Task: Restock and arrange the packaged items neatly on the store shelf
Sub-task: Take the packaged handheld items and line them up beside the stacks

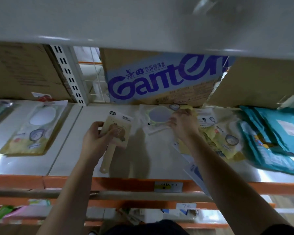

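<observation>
I judge the job about half done. Nearest me, the orange lip of the shelf [126,184] carries a tag [168,186], and the middle bay behind it is mostly bare.

My left hand [96,138] grips the brush pack [119,128]. The thumb lies across the card front and the fingers curl round its left edge. The pack lies low over the middle bay, its beige handle [107,158] pointing back toward the lip. I cannot tell whether it is down flat yet.

Further in, my right hand [183,123] is on the right side of the round pack [158,116], which lies on the shelf near the back. The fingers bend down onto it, but blur keeps me from telling whether they pinch it or only press. The two packs sit near each other without touching.

To the left, the left stack [32,131] looks squared up (that bay seems finished). To the right, the yellow pile [226,139] is slumped and fanned out, partly under my right forearm. The teal packs [275,141] beyond it overlap untidily, so both piles need straightening.

At the very back stands a box [159,78], just behind the round pack.
</observation>
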Tool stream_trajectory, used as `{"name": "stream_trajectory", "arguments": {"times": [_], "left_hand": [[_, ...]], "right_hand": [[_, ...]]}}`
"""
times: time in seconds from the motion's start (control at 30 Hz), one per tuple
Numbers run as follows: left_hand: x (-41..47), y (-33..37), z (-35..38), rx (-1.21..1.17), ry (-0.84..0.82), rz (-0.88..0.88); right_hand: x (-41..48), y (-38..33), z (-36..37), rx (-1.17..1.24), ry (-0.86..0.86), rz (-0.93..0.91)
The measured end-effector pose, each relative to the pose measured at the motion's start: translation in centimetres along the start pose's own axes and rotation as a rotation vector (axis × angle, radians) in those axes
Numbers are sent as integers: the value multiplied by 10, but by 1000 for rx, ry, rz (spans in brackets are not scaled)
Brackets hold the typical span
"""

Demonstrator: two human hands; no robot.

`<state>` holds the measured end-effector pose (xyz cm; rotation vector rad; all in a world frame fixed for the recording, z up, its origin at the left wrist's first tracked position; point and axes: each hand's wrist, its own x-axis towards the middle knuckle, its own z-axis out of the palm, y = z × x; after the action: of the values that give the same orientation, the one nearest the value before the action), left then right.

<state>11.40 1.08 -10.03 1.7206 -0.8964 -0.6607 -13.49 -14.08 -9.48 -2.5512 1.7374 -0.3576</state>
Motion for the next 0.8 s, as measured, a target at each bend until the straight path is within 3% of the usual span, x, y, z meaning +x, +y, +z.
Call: {"name": "stream_trajectory", "arguments": {"times": [0.33,0.47,0.7,0.8], "left_hand": [[-4,-7,-11,-42,58,-43],[-7,-7,-13,-58,52,-69],[-12,-5,-18,-63,62,-109],[-12,-2,-22,-57,66,-110]], "right_hand": [[2,-39,-2,272,-172,-177],[24,-47,1,188,-250,-212],[39,-46,-1,20,-318,-194],[39,-46,0,171,-305,-59]]}}
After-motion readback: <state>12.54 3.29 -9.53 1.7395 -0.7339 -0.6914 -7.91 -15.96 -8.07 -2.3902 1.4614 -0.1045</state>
